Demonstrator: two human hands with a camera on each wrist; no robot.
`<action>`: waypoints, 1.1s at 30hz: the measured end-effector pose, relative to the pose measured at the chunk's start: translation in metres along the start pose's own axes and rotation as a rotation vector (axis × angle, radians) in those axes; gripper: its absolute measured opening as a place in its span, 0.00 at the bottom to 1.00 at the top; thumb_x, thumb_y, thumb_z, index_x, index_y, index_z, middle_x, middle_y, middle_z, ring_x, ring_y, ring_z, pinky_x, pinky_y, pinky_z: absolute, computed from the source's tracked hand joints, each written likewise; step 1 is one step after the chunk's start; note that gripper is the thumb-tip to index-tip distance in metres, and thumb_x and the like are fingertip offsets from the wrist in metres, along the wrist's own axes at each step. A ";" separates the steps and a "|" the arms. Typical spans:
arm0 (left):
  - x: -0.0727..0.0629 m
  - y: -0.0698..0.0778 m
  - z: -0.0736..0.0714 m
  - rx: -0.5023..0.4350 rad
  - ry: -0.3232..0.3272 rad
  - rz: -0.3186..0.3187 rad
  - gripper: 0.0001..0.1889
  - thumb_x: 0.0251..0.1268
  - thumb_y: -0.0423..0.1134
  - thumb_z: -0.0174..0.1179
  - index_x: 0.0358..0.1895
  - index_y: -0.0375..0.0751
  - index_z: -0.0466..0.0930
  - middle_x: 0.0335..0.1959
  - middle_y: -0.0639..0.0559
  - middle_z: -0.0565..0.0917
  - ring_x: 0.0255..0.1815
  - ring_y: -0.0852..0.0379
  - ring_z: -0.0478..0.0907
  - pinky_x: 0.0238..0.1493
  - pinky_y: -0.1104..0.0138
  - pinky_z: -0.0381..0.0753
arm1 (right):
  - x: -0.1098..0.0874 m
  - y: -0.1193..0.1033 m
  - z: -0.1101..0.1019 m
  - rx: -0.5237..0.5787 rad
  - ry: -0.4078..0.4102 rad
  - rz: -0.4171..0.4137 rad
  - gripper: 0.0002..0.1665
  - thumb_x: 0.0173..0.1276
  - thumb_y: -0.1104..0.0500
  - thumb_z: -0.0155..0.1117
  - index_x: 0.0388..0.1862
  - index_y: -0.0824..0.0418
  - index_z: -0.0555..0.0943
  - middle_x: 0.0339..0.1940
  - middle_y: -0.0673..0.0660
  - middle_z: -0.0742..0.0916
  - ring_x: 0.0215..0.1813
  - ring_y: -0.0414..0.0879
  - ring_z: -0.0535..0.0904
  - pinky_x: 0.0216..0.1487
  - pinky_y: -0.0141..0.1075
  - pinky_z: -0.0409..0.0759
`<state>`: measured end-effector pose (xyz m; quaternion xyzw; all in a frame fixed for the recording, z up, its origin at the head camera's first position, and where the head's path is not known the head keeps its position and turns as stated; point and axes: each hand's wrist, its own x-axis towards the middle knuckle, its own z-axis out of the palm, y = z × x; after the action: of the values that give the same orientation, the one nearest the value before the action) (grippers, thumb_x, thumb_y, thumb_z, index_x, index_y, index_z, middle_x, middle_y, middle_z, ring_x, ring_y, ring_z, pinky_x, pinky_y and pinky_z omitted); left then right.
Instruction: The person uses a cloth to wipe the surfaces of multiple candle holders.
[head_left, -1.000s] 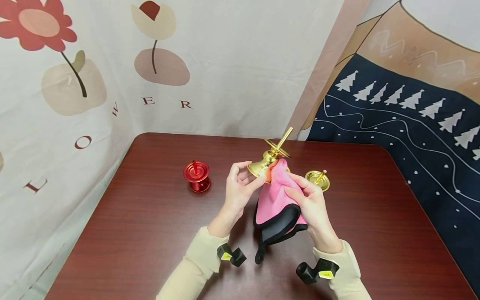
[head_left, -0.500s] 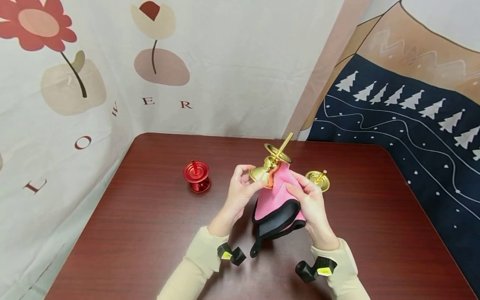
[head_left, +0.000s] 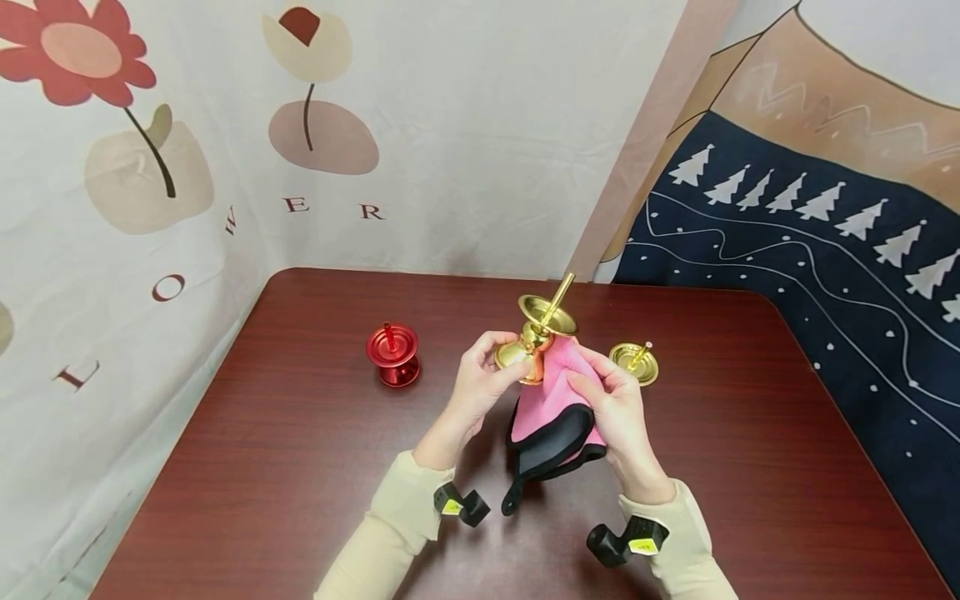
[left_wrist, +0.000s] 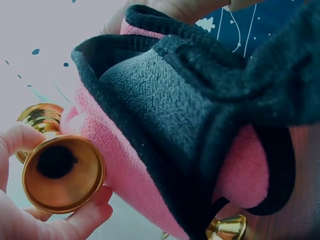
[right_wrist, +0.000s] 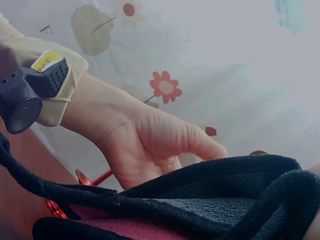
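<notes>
My left hand [head_left: 478, 379] grips a shiny gold candlestick [head_left: 534, 312] by its flared base, above the table. The candlestick leans, its spike pointing up and right and its round drip dish facing up. A pink cloth [head_left: 546, 392] with black edging, a grey lining and a hanging black loop is pinched in my right hand [head_left: 619, 412]. The cloth's upper end touches the candlestick's side near the stem. In the left wrist view the hollow base of the candlestick [left_wrist: 82, 192] shows between thumb and fingers. The right wrist view mostly shows the black cloth edge [right_wrist: 240, 167], hiding the right fingers.
A red candlestick [head_left: 393, 350] stands upright on the dark red-brown table [head_left: 300, 442], left of the hands. A smaller gold candlestick [head_left: 628, 360] stands just beyond the right hand. Printed curtains [head_left: 465, 150] hang behind the table.
The candlestick has come slightly lower and left and turned, so its dish, edge-on before, now shows its top. The cloth and right hand have shifted slightly left with it.
</notes>
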<state>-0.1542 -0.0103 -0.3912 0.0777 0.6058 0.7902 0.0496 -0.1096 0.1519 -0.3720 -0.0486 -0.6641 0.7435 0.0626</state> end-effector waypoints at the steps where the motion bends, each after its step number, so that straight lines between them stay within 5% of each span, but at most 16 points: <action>1: 0.000 0.000 0.000 0.003 0.004 0.001 0.20 0.50 0.23 0.61 0.49 0.24 0.71 0.42 0.41 0.78 0.36 0.60 0.75 0.36 0.73 0.76 | 0.000 0.000 0.000 -0.003 -0.004 -0.001 0.23 0.63 0.73 0.57 0.58 0.78 0.70 0.37 0.43 0.85 0.36 0.37 0.82 0.39 0.28 0.80; 16: 0.002 -0.005 -0.004 0.136 0.006 0.079 0.18 0.47 0.23 0.65 0.45 0.25 0.75 0.41 0.38 0.80 0.36 0.59 0.76 0.36 0.73 0.76 | -0.001 0.003 0.004 -0.070 0.003 -0.037 0.22 0.61 0.74 0.57 0.55 0.78 0.72 0.37 0.43 0.85 0.36 0.36 0.81 0.37 0.27 0.79; 23: 0.003 -0.007 -0.007 0.169 0.003 0.064 0.17 0.47 0.24 0.67 0.43 0.28 0.78 0.40 0.40 0.81 0.36 0.57 0.76 0.36 0.71 0.77 | -0.002 0.002 0.004 -0.085 0.001 -0.004 0.22 0.61 0.74 0.58 0.56 0.76 0.73 0.37 0.44 0.85 0.35 0.36 0.81 0.37 0.28 0.80; 33: 0.003 -0.010 -0.010 0.313 -0.007 0.189 0.15 0.47 0.28 0.68 0.42 0.31 0.80 0.38 0.39 0.82 0.36 0.52 0.76 0.36 0.69 0.76 | -0.003 0.001 0.005 -0.086 -0.009 -0.001 0.22 0.61 0.73 0.58 0.56 0.76 0.73 0.37 0.46 0.85 0.34 0.37 0.82 0.37 0.28 0.80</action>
<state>-0.1592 -0.0169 -0.4032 0.1440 0.7111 0.6873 -0.0354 -0.1078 0.1469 -0.3729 -0.0473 -0.6958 0.7143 0.0578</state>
